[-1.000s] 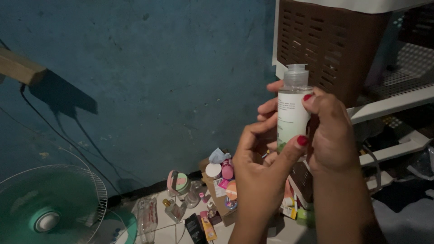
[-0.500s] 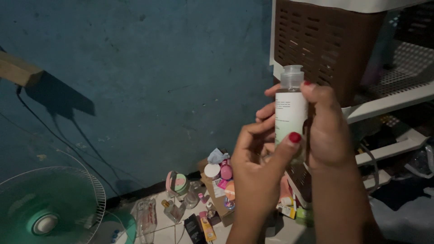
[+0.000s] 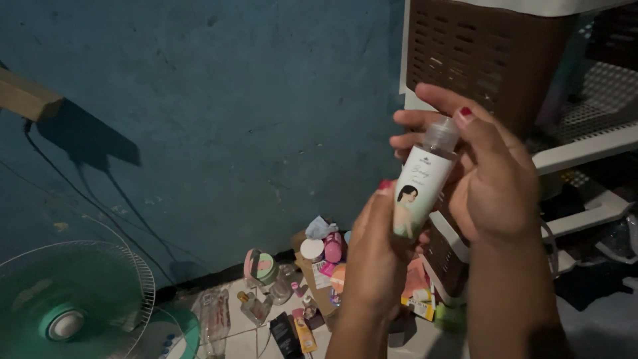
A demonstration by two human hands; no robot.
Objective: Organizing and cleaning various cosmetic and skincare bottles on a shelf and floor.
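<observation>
Both hands are raised in front of the blue wall [image 3: 219,126], sharing a small white plastic bottle with a clear cap [image 3: 421,183], which tilts to the right. The left hand [image 3: 379,256] grips its lower half, fingers curled round, back of the hand to the camera. The right hand [image 3: 488,173] wraps the upper part, fingers bent over the clear cap. Behind stands a brown perforated plastic basket [image 3: 482,56]. Below, small cosmetics jars and tubes [image 3: 319,266] litter the floor, with a green fan [image 3: 66,309] at the left.
</observation>
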